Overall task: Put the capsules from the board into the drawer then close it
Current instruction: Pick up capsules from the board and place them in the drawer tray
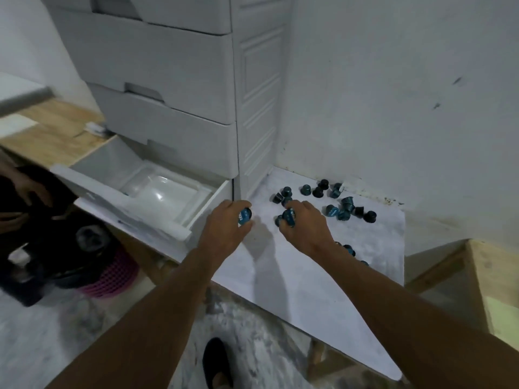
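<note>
With fingers [237, 204] curled round a blue capsule [245, 216], the left hand [224, 224] lies nearer the open drawer [168, 192] at centre left; the right hand [307, 227] apparently pinches a second capsule [289, 216].

Head view, the only camera I monitor: a wide-angle lens tilted forward and steeply down. The flat white rectangular board [323, 276] lies close below at centre-right, the pulled-out white plastic drawer [157, 223] at left and the scuffed white wall [393, 94] ahead. The left hand [224, 226] and right hand [306, 226] reach mid-frame.
</note>
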Demonstrator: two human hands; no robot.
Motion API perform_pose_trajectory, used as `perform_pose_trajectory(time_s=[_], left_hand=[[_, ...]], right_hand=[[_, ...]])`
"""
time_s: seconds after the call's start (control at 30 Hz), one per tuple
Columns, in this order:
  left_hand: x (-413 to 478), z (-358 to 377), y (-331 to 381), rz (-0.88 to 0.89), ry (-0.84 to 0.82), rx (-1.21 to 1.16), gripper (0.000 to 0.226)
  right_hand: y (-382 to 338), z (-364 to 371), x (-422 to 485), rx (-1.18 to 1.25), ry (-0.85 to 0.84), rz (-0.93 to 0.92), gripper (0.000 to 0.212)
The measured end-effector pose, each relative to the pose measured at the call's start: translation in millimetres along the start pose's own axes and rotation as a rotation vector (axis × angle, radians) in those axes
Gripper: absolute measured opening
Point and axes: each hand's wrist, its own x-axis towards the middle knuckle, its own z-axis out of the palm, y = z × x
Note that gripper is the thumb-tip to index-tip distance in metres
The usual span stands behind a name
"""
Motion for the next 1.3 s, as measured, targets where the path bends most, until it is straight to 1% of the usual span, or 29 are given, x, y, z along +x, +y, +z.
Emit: perform_pose_trajectory(time_s=[0.17, 0.27, 0.33, 0.47, 0.6, 0.67, 0.77, 0.93, 1.03, 1.13, 1.2, 1.3], left_hand=[[-9, -44, -16, -0.087, 0.094, -0.012, 0.041], [-10, -68, -32, -0.084, 0.128, 0.006, 0.039], [-7, -81, -47, -0.094, 0.167, -0.023, 0.037], [2, -109, -85, -0.115, 0.187, -0.097, 0.046], [15, -144, -133, -0.109, 0.181, -0.120, 0.039], [21, -160, -155, -0.113, 0.170, -0.150, 0.042], [32, -178, -185, -0.114, 0.126, -0.212, 0.042], [63, -190, -229, -0.090, 0.036, -0.192, 0.044], [85, -185, -249, -0.082, -0.032, -0.190, 0.041], [110, -178, -265, -0.072, -0.123, -0.160, 0.046], [128, -173, -273, -0.096, -0.179, -0.133, 0.048], [153, -168, -285, -0.107, -0.264, -0.082, 0.042]], right_hand=[[-45, 0, 11, 0.052, 0.014, -0.131, 0.033], [-78, 7, 21, 0.069, 0.021, -0.206, 0.037], [-102, 14, 29, 0.095, 0.036, -0.237, 0.039], [-146, 37, 48, 0.149, 0.052, -0.259, 0.042], [-189, 68, 65, 0.198, 0.083, -0.220, 0.027], [-210, 82, 71, 0.203, 0.084, -0.212, 0.030], [-236, 101, 82, 0.206, 0.082, -0.180, 0.034], [-256, 132, 103, 0.227, 0.067, -0.092, 0.032], [-256, 150, 118, 0.213, 0.046, -0.045, 0.034], [-251, 169, 138, 0.200, 0.004, -0.044, 0.034], [-244, 183, 153, 0.192, -0.039, -0.021, 0.039], [-234, 201, 174, 0.195, -0.098, 0.028, 0.041]])
